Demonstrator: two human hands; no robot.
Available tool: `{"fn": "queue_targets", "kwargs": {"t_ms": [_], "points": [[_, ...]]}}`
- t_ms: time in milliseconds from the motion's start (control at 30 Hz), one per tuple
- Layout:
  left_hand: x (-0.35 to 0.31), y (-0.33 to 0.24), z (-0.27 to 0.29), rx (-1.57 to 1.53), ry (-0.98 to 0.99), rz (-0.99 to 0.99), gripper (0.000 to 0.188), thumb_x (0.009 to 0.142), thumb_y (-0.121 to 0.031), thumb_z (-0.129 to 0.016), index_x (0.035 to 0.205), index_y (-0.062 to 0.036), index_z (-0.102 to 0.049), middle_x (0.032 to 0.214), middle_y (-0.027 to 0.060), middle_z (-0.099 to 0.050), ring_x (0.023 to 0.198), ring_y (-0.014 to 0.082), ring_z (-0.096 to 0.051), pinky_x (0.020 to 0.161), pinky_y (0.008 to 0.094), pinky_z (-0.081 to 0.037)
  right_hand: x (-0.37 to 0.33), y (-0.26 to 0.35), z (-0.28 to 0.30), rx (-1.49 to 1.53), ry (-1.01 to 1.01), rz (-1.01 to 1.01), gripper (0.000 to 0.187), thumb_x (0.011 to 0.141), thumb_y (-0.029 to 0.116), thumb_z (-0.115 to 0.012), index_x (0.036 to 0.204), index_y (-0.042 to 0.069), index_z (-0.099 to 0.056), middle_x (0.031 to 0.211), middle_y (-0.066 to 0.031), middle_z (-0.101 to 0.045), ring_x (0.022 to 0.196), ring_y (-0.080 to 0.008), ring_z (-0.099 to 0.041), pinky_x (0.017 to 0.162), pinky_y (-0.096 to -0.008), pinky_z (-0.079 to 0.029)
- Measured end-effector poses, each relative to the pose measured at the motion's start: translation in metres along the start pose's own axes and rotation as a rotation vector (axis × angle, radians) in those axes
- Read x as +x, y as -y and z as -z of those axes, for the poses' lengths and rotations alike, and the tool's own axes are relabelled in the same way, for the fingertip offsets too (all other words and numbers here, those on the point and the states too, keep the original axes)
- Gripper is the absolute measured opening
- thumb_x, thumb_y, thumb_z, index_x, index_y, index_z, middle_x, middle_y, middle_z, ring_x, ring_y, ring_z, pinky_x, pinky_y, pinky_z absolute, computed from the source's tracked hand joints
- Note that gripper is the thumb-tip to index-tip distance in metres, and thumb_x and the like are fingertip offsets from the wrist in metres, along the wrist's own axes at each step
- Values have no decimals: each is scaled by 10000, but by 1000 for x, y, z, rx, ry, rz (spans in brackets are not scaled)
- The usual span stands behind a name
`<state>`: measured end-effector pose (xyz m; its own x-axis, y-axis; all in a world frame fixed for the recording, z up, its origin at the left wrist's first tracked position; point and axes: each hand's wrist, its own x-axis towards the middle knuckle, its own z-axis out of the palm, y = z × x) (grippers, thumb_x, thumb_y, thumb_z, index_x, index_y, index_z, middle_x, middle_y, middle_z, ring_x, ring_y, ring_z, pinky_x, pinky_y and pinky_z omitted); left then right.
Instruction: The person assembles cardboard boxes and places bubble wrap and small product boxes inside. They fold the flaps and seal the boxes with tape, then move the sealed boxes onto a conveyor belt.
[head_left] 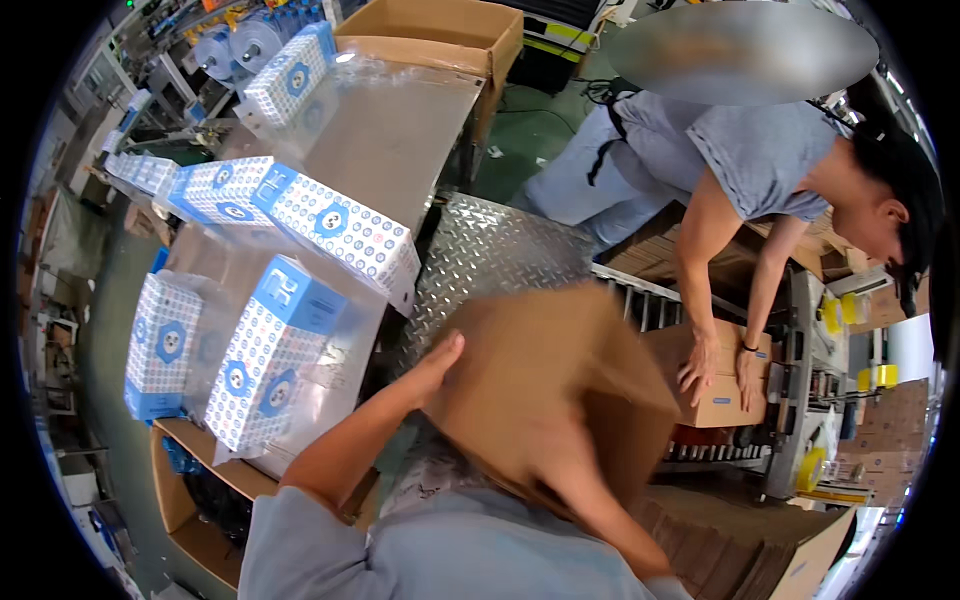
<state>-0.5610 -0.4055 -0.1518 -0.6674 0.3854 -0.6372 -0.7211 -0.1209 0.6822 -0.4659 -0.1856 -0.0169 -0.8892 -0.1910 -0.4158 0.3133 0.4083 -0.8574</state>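
A brown cardboard box (pixel 515 370), blurred by motion, is tilted in front of me with its opening toward the lower right. My left hand (pixel 437 372) grips its left side, the thumb along the edge and the other fingers partly hidden. Against the near side of the box lies my right hand (pixel 562 450); its fingers are smeared and hard to make out. The inside of the box is dark. Left of it, a long row of blue-and-white patterned packs (pixel 340 225) lies on a metal table (pixel 385 130).
A co-worker (pixel 735 160) presses both hands on a closed carton (pixel 735 385) over a roller conveyor (pixel 640 300). Stacked flat cardboard (pixel 720 535) stands at the lower right. More patterned packs (pixel 265 360) stand at the left. An open carton (pixel 430 30) sits at the back.
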Motion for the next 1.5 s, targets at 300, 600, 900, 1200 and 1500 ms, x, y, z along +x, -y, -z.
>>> {"fn": "queue_targets", "kwargs": {"t_ms": [300, 600, 900, 1200, 1500], "points": [[-50, -37, 75, 1152, -602, -750, 649, 744, 71, -472, 1319, -227, -520, 890, 171, -607, 827, 387, -584, 717, 465, -469, 11, -60, 44, -959, -517, 414, 722, 708, 205, -763, 1338, 33, -454, 1469, -211, -307, 1391, -432, -204, 1096, -586, -201], [-41, -46, 102, 1402, -756, -550, 601, 818, 10, -472, 1387, -180, -438, 970, 172, -563, 885, 387, -589, 762, 463, -484, -8, -230, 80, -174, -567, -49, 510, 983, 185, -515, 1436, 34, -336, 1280, -153, -551, 1193, -244, -531, 996, -346, -418], [-30, -28, 59, 1858, -770, -529, 669, 803, -216, -629, 1406, -83, -373, 1356, 268, -392, 1196, 450, -425, 934, 506, -416, -3, -119, 134, -197, -339, 61, 782, 821, -73, -587, 1493, 68, -213, 1500, -226, -282, 1348, -366, -363, 1087, -361, -340], [31, 33, 69, 1432, -396, -267, 994, 741, -222, -709, 1499, -41, -92, 1528, 303, -50, 1418, 460, -104, 1089, 620, -207, 29, -311, 128, 449, -439, 278, 682, 911, -16, -528, 1502, 43, -194, 1531, -125, -262, 1348, -250, -353, 1094, -363, -290], [57, 79, 35, 952, -287, -217, 729, 757, -140, -635, 1393, 6, -311, 1251, 296, -501, 1120, 410, -539, 923, 443, -457, 13, -302, 145, 502, -458, 110, 605, 979, 125, -441, 1519, 106, -168, 1543, -117, -249, 1366, -255, -328, 1090, -379, -321]]}}
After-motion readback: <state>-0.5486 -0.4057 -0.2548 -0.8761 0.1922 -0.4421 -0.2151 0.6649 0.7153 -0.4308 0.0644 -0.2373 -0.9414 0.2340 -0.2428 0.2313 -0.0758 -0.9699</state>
